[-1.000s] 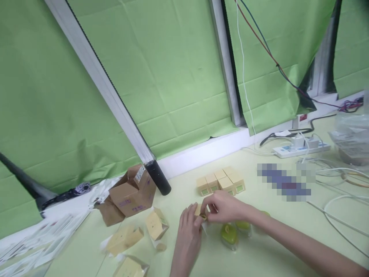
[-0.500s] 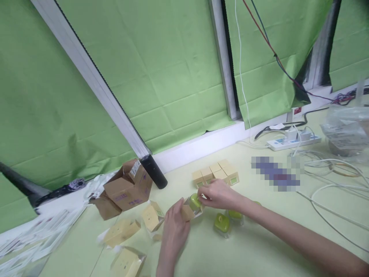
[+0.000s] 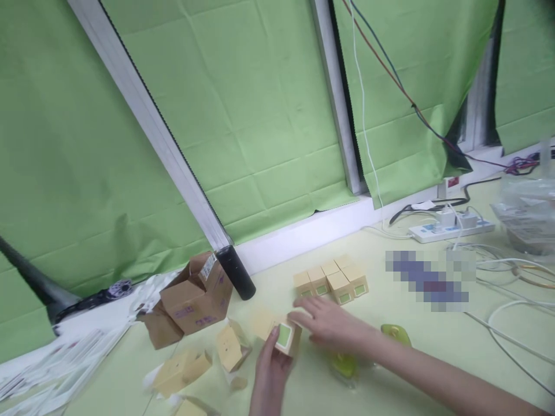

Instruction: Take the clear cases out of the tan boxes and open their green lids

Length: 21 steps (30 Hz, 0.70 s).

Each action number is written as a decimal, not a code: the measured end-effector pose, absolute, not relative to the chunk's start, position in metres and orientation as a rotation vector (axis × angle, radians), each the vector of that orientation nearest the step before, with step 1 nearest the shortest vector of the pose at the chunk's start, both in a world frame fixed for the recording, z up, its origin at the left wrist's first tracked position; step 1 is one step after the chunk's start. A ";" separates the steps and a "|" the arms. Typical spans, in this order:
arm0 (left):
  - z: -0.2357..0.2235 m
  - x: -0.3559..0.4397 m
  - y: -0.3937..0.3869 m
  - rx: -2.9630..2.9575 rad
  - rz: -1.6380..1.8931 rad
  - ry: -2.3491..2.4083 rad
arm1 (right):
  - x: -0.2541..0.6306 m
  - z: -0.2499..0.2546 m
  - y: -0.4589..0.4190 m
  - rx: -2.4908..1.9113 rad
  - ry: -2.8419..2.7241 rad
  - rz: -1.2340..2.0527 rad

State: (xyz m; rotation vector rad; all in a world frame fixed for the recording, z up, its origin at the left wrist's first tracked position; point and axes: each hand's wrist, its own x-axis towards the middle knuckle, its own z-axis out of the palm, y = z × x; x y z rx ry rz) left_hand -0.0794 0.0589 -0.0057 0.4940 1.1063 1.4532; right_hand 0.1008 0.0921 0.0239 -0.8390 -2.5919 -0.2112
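My left hand (image 3: pixel 272 367) is wrapped round a small yellow carton (image 3: pixel 291 345), tilted so that a green label in a white frame faces me. Just right of the carton, my right hand (image 3: pixel 327 325) has its fingers stretched out and apart; whether a fingertip touches the carton I cannot tell. Below my right forearm, a green rounded item in clear plastic (image 3: pixel 344 365) is partly hidden. Another green item (image 3: pixel 396 334) shows beyond the forearm. Behind my right hand, several closed yellow cartons (image 3: pixel 333 273) stand grouped together.
Several yellow cartons (image 3: pixel 231 345) with flaps lie to the left. Behind them are an opened brown cardboard box (image 3: pixel 197 300) and a black cylinder (image 3: pixel 236 273). At right are a power strip (image 3: pixel 451 228), loose white cables (image 3: pixel 498 315) and a clear plastic bag (image 3: pixel 526 214).
A green item went from my right fingers into the open carton and is now out of sight. The carton has turned, its green label showing. My right hand has let go.
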 end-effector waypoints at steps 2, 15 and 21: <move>-0.005 -0.078 0.059 0.384 1.417 0.955 | 0.090 0.025 0.090 -0.578 -2.541 -0.312; 0.001 -0.088 0.061 0.399 1.526 1.194 | 0.074 0.027 0.114 -0.228 -2.666 -0.401; 0.011 -0.134 0.091 1.130 1.537 1.876 | 0.077 0.030 0.165 -0.838 -2.627 -0.225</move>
